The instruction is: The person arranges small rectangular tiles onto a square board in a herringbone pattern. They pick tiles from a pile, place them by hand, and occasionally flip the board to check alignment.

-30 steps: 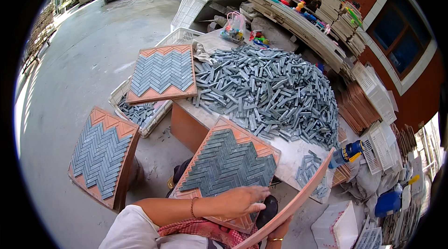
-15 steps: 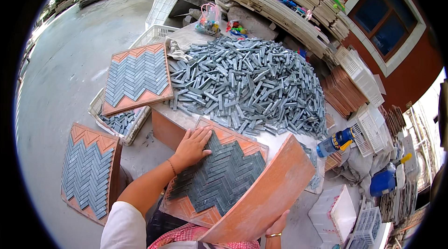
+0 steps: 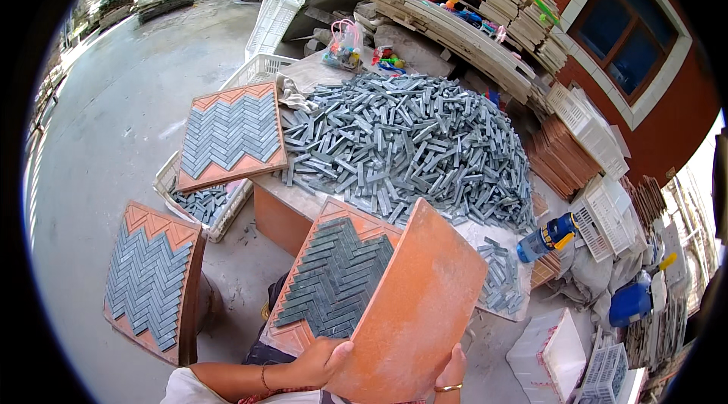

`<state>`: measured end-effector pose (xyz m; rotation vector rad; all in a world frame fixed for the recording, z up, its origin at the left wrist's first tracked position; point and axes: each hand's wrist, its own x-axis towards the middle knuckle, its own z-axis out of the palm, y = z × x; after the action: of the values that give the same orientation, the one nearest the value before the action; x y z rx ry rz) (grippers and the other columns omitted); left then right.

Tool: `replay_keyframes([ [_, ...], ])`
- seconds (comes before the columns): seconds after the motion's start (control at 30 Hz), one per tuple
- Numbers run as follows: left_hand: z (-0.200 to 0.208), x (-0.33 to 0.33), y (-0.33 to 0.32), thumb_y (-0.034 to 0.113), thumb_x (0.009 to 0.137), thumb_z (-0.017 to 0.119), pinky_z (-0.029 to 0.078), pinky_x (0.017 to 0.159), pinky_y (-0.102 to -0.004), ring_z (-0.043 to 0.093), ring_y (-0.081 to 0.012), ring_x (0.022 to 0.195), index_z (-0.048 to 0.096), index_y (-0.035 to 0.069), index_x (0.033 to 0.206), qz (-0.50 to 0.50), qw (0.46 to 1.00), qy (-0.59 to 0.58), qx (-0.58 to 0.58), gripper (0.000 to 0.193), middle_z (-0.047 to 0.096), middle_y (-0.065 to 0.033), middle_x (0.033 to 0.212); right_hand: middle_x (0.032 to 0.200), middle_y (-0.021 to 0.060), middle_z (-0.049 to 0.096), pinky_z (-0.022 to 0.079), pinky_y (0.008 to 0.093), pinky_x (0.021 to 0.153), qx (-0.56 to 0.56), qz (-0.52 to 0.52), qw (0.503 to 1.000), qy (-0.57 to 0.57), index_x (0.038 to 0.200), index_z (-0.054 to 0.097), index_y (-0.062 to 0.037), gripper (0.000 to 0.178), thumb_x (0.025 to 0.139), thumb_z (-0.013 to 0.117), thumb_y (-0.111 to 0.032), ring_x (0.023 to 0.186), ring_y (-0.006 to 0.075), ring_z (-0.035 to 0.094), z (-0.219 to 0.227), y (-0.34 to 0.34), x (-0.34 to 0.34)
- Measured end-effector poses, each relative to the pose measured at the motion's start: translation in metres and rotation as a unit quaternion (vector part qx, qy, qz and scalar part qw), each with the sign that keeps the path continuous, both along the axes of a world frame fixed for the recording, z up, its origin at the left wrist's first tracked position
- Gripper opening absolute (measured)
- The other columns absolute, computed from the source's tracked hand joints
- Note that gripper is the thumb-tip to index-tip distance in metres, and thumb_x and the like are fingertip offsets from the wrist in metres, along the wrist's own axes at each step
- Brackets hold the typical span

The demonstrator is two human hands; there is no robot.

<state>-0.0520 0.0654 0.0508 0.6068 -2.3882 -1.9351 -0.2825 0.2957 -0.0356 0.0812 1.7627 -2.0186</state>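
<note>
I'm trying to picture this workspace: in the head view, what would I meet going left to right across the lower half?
Grey herringbone panel → darker herringbone panel → plain orange board → blue bottle → blue jug.

Open-air wkshp — lg. tile heap (image 3: 413, 148)

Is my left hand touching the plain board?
Touching: the head view shows the left hand at the plain board's lower left edge, thumb lapping onto its face.
</note>
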Motion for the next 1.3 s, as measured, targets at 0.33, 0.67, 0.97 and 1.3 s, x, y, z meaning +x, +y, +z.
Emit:
replay_keyframes([
  [0.33,-0.014,0.023,-0.075,0.023,0.092,0.042,0.044,0.066,-0.0283,0.051,-0.0114,0.07,0.057,-0.006,0.092,0.283,0.955,0.07,0.047,0.032,0.056,-0.0066,0.072,0.099,0.0075,0.061,0.044,0.0255,0.078,0.074,0.24,0.961,0.115,0.114,0.053,0.0072,0.033,0.085,0.046,-0.005,0.086,0.011,0.055,0.088,-0.08,-0.01],
  [0.67,-0.011,0.032,-0.089,0.022,0.092,0.046,0.045,0.061,-0.0214,0.056,-0.0072,0.067,0.059,-0.007,0.093,0.266,0.921,0.069,0.276,0.032,0.062,-0.0042,0.082,0.081,0.0016,0.061,0.043,0.0243,0.064,0.217,0.233,0.93,0.185,0.104,0.06,0.0051,0.029,0.083,0.052,-0.013,0.071,0.0074,0.051,0.093,-0.078,0.01],
  [0.97,-0.023,0.031,-0.089,0.023,0.092,0.045,0.041,0.055,-0.0218,0.051,-0.0062,0.061,0.06,-0.005,0.086,0.278,0.929,0.059,0.239,0.032,0.058,-0.0005,0.073,0.078,0.0035,0.063,0.044,0.0246,0.063,0.185,0.193,0.936,0.227,0.1,0.061,0.0043,0.025,0.084,0.054,-0.014,0.069,0.0077,0.054,0.075,-0.077,0.018],
  [1.3,-0.049,0.028,-0.093,0.027,0.088,0.044,0.04,0.053,-0.0436,0.053,-0.037,0.054,0.056,-0.005,0.066,0.196,0.95,-0.079,-0.232,0.04,0.053,-0.0237,0.06,0.07,0.0218,0.061,0.048,0.0437,0.061,0.509,0.281,0.74,0.338,0.079,0.056,0.001,0.041,0.086,0.05,-0.039,0.069,0.0372,0.061,0.043,-0.084,0.005],
])
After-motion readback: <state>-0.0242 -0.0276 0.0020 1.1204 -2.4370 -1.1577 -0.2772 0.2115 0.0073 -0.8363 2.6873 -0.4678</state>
